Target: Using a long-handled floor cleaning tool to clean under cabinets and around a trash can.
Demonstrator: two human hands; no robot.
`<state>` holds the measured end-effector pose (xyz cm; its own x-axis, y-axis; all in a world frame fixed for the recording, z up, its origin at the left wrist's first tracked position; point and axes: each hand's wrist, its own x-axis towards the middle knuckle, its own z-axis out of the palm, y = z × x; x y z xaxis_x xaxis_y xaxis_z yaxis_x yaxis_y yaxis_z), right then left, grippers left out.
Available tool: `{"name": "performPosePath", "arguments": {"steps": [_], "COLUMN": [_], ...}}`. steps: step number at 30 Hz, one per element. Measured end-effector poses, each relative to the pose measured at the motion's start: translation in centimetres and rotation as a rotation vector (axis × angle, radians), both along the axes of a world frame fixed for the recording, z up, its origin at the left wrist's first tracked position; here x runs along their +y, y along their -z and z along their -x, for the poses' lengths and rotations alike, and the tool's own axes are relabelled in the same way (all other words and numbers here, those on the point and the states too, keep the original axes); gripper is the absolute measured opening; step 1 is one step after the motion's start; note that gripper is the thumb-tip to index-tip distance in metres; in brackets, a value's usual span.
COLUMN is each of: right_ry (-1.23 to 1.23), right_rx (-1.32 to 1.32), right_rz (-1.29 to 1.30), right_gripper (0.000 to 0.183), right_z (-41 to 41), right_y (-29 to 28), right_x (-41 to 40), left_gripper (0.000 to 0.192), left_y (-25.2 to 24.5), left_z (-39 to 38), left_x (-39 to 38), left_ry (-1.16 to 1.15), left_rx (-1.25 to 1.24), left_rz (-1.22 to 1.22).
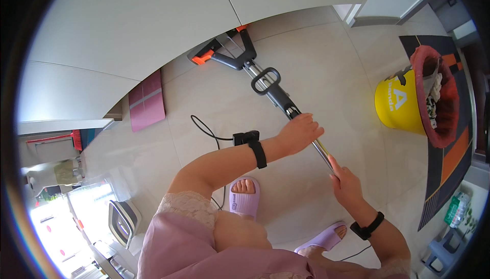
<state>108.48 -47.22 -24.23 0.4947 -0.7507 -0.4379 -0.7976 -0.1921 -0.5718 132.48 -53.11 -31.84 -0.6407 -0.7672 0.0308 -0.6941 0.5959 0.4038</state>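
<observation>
A squeeze mop [281,99] with a steel pole slants across the floor in front of me. My left hand [301,135] is wrapped around its shaft, just below the dark plastic sleeve. Lower down, near the pole's end, my right hand [346,185] grips it too. An oval black pull handle [265,81] sits higher on the shaft. Beyond it, a forked black yoke [241,59] joins the mop head [206,51], which has orange end clips. The head lies at the edge of the white cabinet [153,22], which partly hides it.
A yellow bin [400,101] with a red liner and rubbish stands on a dark, orange-patterned mat [453,160] at right. A pink mat [147,101] lies by the cabinet at left. Lower left is a grey-white bucket [124,223]; a blue stool [444,252] is lower right. Cables hang from my wrist straps.
</observation>
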Motion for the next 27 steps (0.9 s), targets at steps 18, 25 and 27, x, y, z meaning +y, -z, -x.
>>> {"name": "performPosePath", "arguments": {"steps": [18,25,27], "right_ry": [-0.001,-0.048,-0.034], "right_rx": [0.077,0.035,0.01], "right_rz": [0.019,0.093,0.038], "right_gripper": [0.058,0.06,0.061], "right_z": [12.2,8.4,5.3], "right_y": [-4.7,-2.5,-2.8], "right_x": [6.6,3.3,1.8], "left_gripper": [0.01,0.006,0.006], "left_y": [-1.9,-0.5,-0.3], "left_z": [9.5,5.7,2.8], "left_x": [4.5,2.3,1.7], "left_ry": [0.314,0.22,0.171], "left_rx": [0.241,0.191,0.144], "left_rz": [0.01,0.015,0.018]}}
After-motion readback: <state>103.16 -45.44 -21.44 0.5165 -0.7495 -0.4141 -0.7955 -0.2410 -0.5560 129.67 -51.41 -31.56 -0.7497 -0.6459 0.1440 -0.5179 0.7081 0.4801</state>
